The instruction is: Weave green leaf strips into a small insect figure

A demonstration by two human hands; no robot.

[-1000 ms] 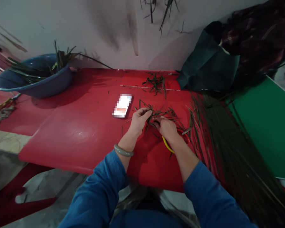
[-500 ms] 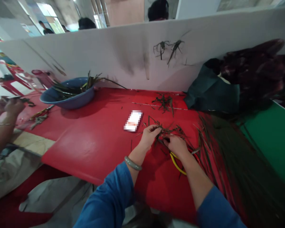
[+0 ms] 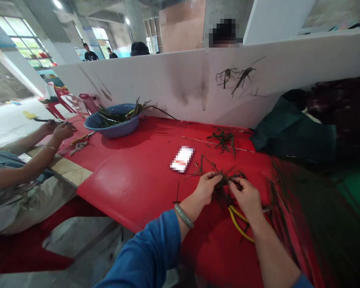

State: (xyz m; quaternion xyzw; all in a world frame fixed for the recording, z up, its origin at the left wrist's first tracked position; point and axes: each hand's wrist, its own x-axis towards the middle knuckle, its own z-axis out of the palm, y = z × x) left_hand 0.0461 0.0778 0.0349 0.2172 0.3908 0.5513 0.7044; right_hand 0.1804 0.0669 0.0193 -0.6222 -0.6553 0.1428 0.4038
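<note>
Beside hands, blurred unreadable card [image 3: 181, 159]

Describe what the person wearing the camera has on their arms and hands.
Both hands are bare: no gloves, and no rings can be made out on the left hand or the right hand. A smooth, pale grey-green bangle circles the left wrist. Blue long sleeves are pushed up the forearms; the left sleeve shows plainly, the right sleeve only at the frame's bottom edge.

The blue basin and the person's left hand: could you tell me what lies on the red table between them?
In the head view, only a small white card lies between the blue basin and the left hand; otherwise there is bare red table.
</note>
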